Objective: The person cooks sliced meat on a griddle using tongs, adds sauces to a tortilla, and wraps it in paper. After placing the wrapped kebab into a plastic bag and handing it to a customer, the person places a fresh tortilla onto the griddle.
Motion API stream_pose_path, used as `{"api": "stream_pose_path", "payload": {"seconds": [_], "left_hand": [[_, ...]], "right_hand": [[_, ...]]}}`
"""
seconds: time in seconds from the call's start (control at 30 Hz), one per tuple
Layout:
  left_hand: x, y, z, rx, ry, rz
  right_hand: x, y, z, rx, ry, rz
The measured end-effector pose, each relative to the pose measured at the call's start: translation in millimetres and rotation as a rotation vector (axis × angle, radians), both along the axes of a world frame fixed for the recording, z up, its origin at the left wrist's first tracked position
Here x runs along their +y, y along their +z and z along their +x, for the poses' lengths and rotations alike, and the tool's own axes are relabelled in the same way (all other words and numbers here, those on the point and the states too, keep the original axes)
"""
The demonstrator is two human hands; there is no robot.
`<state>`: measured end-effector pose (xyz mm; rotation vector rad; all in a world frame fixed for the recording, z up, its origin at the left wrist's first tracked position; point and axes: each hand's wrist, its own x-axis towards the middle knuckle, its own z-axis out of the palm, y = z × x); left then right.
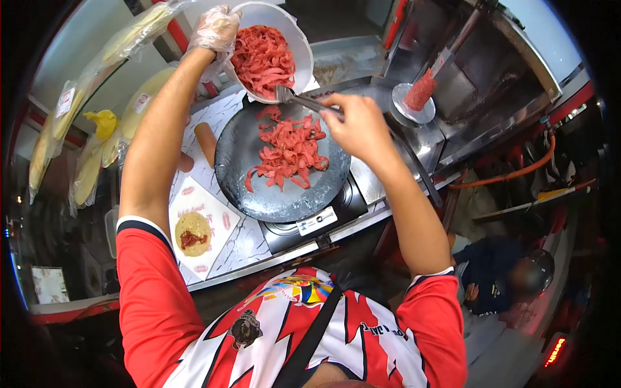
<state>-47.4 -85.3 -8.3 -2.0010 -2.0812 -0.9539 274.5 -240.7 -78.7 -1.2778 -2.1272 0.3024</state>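
Note:
A white tub (303,55) of red meat strips (262,59) is tilted over the far edge of a round dark griddle (233,171). My left hand (216,31), in a clear plastic glove, grips the tub's left rim. Bare and closed, my right hand (356,123) holds a metal utensil (304,100), whose head is at the tub's near lip. More red strips (291,152) lie in a loose heap on the griddle, below the tub. To the left, a small flatbread (202,226) with dark red filling rests on printed paper (223,223).
Wrapped flatbreads (87,171) and a yellow cloth-like item (102,123) are at the left. A brown cylinder (206,143) stands beside the griddle. Right of it is a vertical spit with red meat (420,92). A seated person (491,275) is at the lower right.

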Motion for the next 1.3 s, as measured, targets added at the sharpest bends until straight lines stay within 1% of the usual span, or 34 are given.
{"api": "stream_pose_path", "payload": {"seconds": [0.07, 0.13, 0.17, 0.2, 0.23, 0.27, 0.3, 0.33, 0.37, 0.43, 0.47, 0.53, 0.57, 0.63, 0.67, 0.73, 0.8, 0.87, 0.93, 0.97, 1.0, 1.03, 1.07, 1.1, 1.13, 1.17, 1.2, 1.27, 1.3], "left_hand": [[-6.3, -7.0, 2.5, 0.016, -0.009, 0.055], [-9.3, -10.0, 3.4, 0.028, -0.012, 0.129], [-2.6, -10.5, -1.0, 0.014, -0.035, 0.129], [20.4, -16.8, -24.6, 0.102, 0.004, 0.14], [53.8, -28.3, -59.4, 0.19, 0.039, 0.15], [73.4, -37.1, -74.2, 0.28, 0.065, 0.156], [66.0, -24.6, -67.3, 0.172, 0.056, -0.001], [65.5, -20.5, -62.5, 0.11, 0.066, -0.023], [65.0, -16.6, -58.1, 0.048, 0.077, -0.043], [84.6, -36.3, -71.4, -0.08, 0.121, 0.108], [106.6, -50.3, -87.4, -0.181, 0.126, 0.131], [112.8, -57.5, -72.9, -0.204, 0.124, 0.06], [114.6, -63.2, -66.4, -0.126, 0.123, -0.02], [111.0, -58.2, -38.5, -0.062, 0.161, -0.259], [111.6, -69.7, -24.1, 0.206, 0.159, -0.213], [159.8, -124.7, -22.6, -0.061, 0.158, -0.191], [194.0, -162.0, -6.2, 0.013, 0.178, -0.244], [231.9, -196.9, 6.6, -0.041, 0.201, -0.364], [233.0, -211.1, 40.5, -0.145, 0.23, -0.338], [228.9, -211.6, 55.6, -0.203, 0.167, -0.353], [227.9, -219.3, 70.5, -0.811, 0.047, -0.379], [223.8, -226.5, 78.7, -1.145, -0.015, -0.46], [226.0, -225.6, 81.8, -1.202, -0.074, -0.541], [220.1, -215.3, 84.0, -1.168, -0.114, -0.595], [206.5, -202.3, 82.3, -1.062, -0.147, -0.623], [187.8, -183.0, 79.9, -0.872, -0.164, -0.602], [168.7, -163.3, 77.7, -0.682, -0.167, -0.572], [117.9, -96.7, 64.4, -0.411, -0.17, -0.723], [79.1, -73.8, 57.8, -0.491, -0.262, -0.646]], "right_hand": [[-5.4, 9.3, 15.3, 0.052, 0.022, -0.052], [-19.7, 9.2, 37.5, 0.151, 0.076, -0.055], [-29.8, 6.3, 46.8, 0.183, 0.078, -0.101], [-38.8, 3.3, 54.2, 0.216, 0.077, -0.146], [-45.0, -7.9, 56.5, 0.153, 0.1, -0.16], [-51.7, -21.1, 56.4, 0.094, 0.116, -0.178], [-57.6, -27.1, 55.1, -0.075, 0.125, -0.253], [-61.7, -38.2, 56.1, -0.107, 0.144, -0.217], [-67.9, -38.2, 61.7, -0.09, 0.122, -0.189], [-72.1, -35.8, 67.6, -0.085, 0.112, -0.133], [-74.3, -40.0, 69.6, -0.093, 0.114, -0.12], [-78.3, -57.5, 71.5, -0.123, 0.153, -0.086], [-80.2, -59.8, 74.4, -0.109, 0.157, -0.113], [-80.4, -60.3, 78.1, -0.083, 0.151, -0.143], [-80.1, -59.0, 79.6, -0.068, 0.137, -0.151], [-83.8, -64.2, 83.5, -0.041, 0.119, -0.178], [-86.5, -70.1, 88.9, -0.027, 0.115, -0.195], [-88.7, -61.8, 100.3, 0.032, 0.131, -0.217], [-91.5, -61.4, 113.6, 0.039, 0.118, -0.265], [-93.6, -60.0, 119.4, 0.052, 0.106, -0.276], [-96.9, -58.3, 124.0, 0.067, 0.093, -0.293], [-100.2, -57.9, 126.8, 0.082, 0.083, -0.318], [-100.2, -59.1, 126.9, 0.044, 0.069, -0.285], [-97.5, -60.9, 124.3, 0.009, 0.071, -0.263], [-96.2, -63.5, 119.1, -0.03, 0.094, -0.256], [-93.6, -65.6, 111.1, -0.055, 0.146, -0.267], [-93.3, -65.5, 100.1, -0.101, 0.166, -0.223], [-85.9, -65.7, 92.9, -0.133, 0.218, -0.145], [-78.5, -55.0, 91.7, -0.096, 0.241, -0.145]]}}
